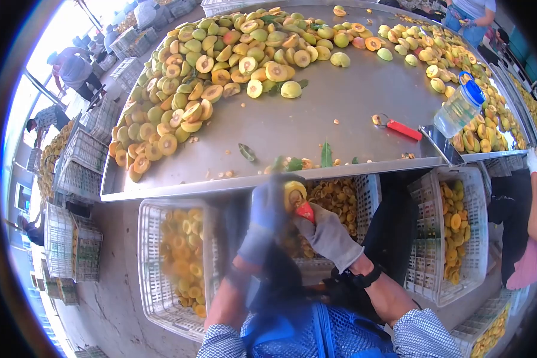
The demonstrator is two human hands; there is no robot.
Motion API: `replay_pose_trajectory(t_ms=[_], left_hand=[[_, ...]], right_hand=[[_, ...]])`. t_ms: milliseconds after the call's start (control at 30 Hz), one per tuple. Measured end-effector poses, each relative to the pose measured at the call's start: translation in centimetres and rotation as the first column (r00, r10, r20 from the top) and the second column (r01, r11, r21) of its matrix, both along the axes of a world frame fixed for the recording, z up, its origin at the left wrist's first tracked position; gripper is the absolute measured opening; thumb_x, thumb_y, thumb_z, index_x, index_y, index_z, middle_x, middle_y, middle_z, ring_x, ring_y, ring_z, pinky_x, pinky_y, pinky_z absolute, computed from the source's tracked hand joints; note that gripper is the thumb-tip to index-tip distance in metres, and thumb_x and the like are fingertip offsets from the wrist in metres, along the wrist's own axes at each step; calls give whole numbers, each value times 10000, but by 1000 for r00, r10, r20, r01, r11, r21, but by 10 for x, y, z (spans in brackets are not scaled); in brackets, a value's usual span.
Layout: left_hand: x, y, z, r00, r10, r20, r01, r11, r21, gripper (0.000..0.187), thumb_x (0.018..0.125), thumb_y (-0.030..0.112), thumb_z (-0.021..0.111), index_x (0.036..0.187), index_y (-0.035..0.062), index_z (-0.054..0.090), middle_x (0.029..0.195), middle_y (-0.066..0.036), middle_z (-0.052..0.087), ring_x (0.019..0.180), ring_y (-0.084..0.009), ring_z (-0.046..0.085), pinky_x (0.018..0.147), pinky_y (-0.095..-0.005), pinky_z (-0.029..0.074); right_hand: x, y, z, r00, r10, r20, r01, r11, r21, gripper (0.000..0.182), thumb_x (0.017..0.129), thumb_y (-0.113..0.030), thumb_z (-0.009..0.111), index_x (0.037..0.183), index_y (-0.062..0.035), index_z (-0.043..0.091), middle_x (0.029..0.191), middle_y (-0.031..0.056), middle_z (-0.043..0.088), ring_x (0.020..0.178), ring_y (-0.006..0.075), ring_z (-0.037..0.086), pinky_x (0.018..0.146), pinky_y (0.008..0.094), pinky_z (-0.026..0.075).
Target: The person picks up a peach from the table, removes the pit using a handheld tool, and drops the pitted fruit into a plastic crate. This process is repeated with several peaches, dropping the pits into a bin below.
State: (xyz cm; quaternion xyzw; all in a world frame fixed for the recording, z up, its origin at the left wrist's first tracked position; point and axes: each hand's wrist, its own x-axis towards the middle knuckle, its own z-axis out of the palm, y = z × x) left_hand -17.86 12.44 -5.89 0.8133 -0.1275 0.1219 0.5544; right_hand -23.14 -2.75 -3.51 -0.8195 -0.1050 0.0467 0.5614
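My left hand (pixel 265 209), in a pale glove and blurred, closes around a yellow peach half (pixel 294 192) just below the table's near edge. My right hand (pixel 331 235), in a greyish glove, is wrapped round the red handle of a pitting knife (pixel 306 211). The knife's front end is at the cut face of the peach half; its exact contact is too blurred to tell. On the metal table (pixel 340 107) lies a big heap of peach halves (pixel 221 65). A second pitting knife (pixel 403 129), with a red handle and a metal loop, rests near the right side.
Below the table stand plastic crates of peach halves, at left (pixel 152 268), between my legs (pixel 369 200) and at right (pixel 468 262). A blue-lidded jar (pixel 456 113) and a phone (pixel 443 146) lie on the table. A co-worker's gloved hand (pixel 533 161) is at the right edge.
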Motion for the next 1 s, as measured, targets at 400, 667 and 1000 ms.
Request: replay_pose_trajectory(t_ms=[400, 667, 1000], left_hand=[[1, 0, 30, 995, -94, 37, 86, 980, 179, 150, 827, 101, 578, 967, 46, 574, 781, -153, 639, 704, -352, 634, 630, -384, 507], [0, 3, 17, 993, -107, 50, 95, 975, 201, 232, 810, 73, 588, 1038, 45, 556, 781, -146, 634, 690, -350, 622, 624, -419, 498], [-7, -5, 22, 998, -54, -13, 54, 998, 42, 169, 841, 86, 580, 1000, 31, 599, 840, -160, 645, 752, -323, 644, 676, -372, 514]], right_hand=[[-4, 8, -3, 968, -14, -249, 40, 994, 100, 444, 865, -439, 591, 1074, -48, 621, 1005, 200, 652, 978, 364, 628, 824, 413, 486], [-16, 17, 20, 928, -41, -370, 125, 970, 206, 356, 903, -323, 600, 1068, -8, 609, 988, 119, 660, 927, 180, 621, 804, 338, 475], [-8, 11, 15, 934, 14, -356, 100, 949, 299, 451, 864, -391, 643, 1106, -12, 616, 997, 106, 660, 948, 169, 609, 835, 323, 463]])
